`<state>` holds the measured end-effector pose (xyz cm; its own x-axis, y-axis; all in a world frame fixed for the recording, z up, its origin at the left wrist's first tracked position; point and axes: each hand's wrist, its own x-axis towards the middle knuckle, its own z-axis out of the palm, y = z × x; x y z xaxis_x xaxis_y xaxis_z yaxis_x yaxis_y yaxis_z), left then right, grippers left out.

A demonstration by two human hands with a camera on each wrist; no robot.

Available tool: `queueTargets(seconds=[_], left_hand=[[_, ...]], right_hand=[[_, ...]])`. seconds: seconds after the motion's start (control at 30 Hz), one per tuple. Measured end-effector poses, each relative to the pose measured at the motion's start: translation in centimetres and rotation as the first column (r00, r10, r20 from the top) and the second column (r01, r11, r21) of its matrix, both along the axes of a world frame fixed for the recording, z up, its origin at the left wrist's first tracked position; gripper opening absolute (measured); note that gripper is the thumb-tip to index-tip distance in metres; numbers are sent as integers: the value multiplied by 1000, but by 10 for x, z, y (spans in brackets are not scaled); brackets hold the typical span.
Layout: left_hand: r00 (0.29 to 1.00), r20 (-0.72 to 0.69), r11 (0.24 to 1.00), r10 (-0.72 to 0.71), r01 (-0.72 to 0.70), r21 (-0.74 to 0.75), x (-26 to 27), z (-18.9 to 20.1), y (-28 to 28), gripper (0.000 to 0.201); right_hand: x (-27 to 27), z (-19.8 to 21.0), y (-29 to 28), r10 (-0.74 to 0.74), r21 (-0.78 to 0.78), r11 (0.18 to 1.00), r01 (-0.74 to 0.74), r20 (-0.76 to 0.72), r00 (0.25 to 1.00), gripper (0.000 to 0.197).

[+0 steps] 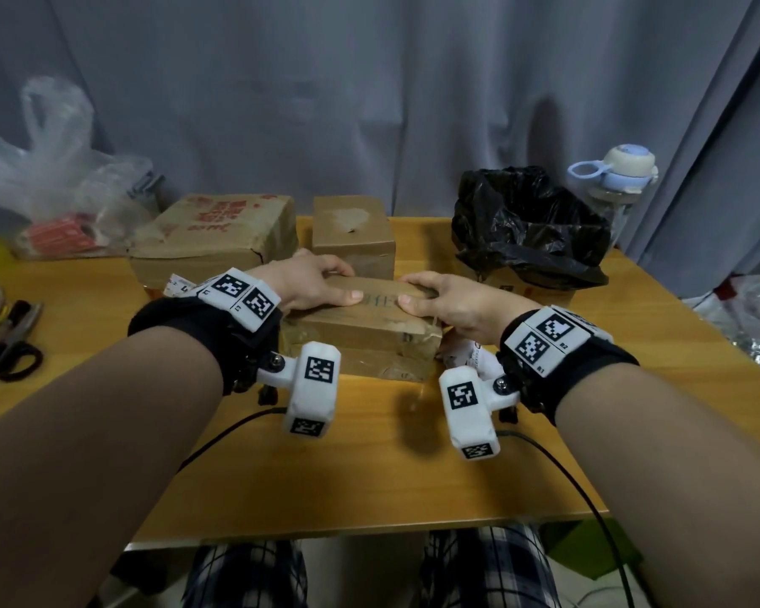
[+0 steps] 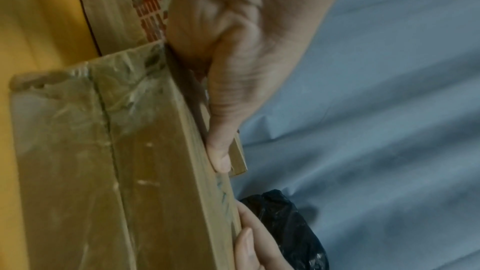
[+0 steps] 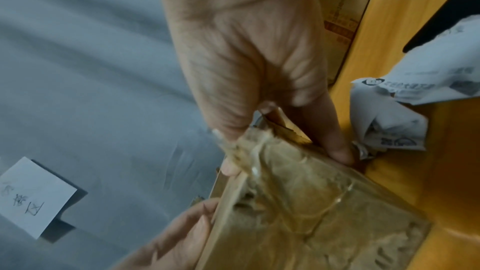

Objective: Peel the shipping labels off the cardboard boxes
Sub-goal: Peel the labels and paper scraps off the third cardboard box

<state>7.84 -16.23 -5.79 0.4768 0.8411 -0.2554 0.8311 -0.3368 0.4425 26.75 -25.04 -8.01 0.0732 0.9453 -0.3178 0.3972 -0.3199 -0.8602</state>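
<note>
While both hands clamp it, the flat tape-wrapped brown cardboard box (image 1: 363, 329) sits at table centre. Left hand (image 1: 312, 283), at 9 o'clock of the box: fingers curled over the far edge, thumb on top. Right hand (image 1: 442, 302), at 3 o'clock: same grip. Crumpled white peeled label (image 3: 389, 114), at 4 o'clock, beside the box. Risk: glossy tape lets the box slip; no label shows on visible faces.

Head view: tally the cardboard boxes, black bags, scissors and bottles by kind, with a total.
Brown cardboard box: 4
Crumpled black plastic bag: 1
Black-handled scissors: 1
Clear bottle with pale blue cap: 1
Total: 7
</note>
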Motion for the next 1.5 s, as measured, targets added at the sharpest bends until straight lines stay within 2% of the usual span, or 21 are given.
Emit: queueTargets(seconds=[0.17, 0.23, 0.27, 0.3, 0.37, 0.4, 0.43, 0.5, 0.57, 0.63, 0.7, 0.73, 0.93, 1.07, 1.23, 1.3, 1.33, 1.37, 1.43, 1.47, 1.5], left_hand=[[950, 312, 993, 7, 31, -116, -17, -11, -9, 43], [926, 378, 993, 24, 22, -116, -18, -14, -13, 41], [919, 392, 994, 34, 9, -108, -19, -15, -13, 39], [917, 396, 995, 45, -5, -101, -20, -15, -12, 38], [931, 360, 996, 60, -30, -88, -23, -12, -9, 41], [955, 294, 996, 48, -23, -89, -25, -10, -8, 49], [978, 206, 995, 17, 3, -96, -25, -9, -7, 62], [997, 26, 989, -79, 81, -121, -25, -7, -7, 91], [986, -72, 980, -147, 136, -143, -24, -6, -6, 113], [976, -132, 983, -175, 164, -86, -24, -9, -3, 119], [972, -147, 982, -182, 187, 21, -23, -13, -4, 117], [974, -132, 980, -182, 190, 55, -23, -15, -4, 115], [983, -70, 982, -171, 175, 67, -28, -19, -4, 112], [983, -39, 982, -177, 179, 67, -29, -20, -5, 109], [984, -14, 981, -180, 181, 68, -29, -22, -3, 109], [982, -22, 980, -187, 188, 70, -29, -21, -3, 110], [981, -28, 979, -192, 194, 70, -30, -20, -2, 110], [980, -34, 978, -197, 199, 71, -30, -20, -2, 111], [978, -51, 976, -200, 204, 77, -29, -20, -1, 114], [978, -58, 976, -198, 203, 78, -28, -20, -1, 115], [979, -62, 977, -193, 197, 80, -27, -21, -1, 117]], right_hand=[[6, 5, 1, 12, -18, 1000, -12, 6, 1000, 45], [3, 8, 3, 1, 22, 1000, -3, 132, 991, 42], [2, 8, 6, -4, 55, 998, -10, 251, 968, 41], [0, 8, 9, -1, 84, 996, -36, 409, 913, 41], [-5, 9, 16, 35, 80, 989, -124, 686, 726, 41], [-9, 9, 19, 48, 70, 986, -154, 759, 649, 41], [-15, 11, 21, 52, 64, 984, -164, 785, 617, 40], [-26, 11, 23, 45, 68, 986, -152, 772, 634, 40], [-37, 11, 25, 49, 29, 994, -106, 742, 669, 64], [-47, 10, 25, 90, -83, 996, -42, 757, 647, 100], [-56, 11, 25, 129, -166, 986, 2, 774, 620, 110], [-58, 12, 27, 129, -174, 985, 9, 764, 632, 111], [-48, 21, 34, 110, -121, 992, -42, 642, 758, 83], [-39, 17, 37, 5, 10, 1000, -10, 435, 900, 59], [-32, 14, 38, -49, 83, 996, 24, 319, 947, 32], [-32, 17, 36, -66, 109, 994, 29, 352, 934, 25], [-34, 19, 34, -57, 101, 995, 17, 413, 909, 28], [-39, 19, 34, -24, 72, 997, -15, 518, 855, 41], [-52, 17, 36, 90, -50, 996, -77, 710, 699, 81], [-59, 15, 38, 128, -89, 992, -93, 750, 649, 93], [-64, 13, 39, 139, -93, 990, -105, 764, 631, 96]])
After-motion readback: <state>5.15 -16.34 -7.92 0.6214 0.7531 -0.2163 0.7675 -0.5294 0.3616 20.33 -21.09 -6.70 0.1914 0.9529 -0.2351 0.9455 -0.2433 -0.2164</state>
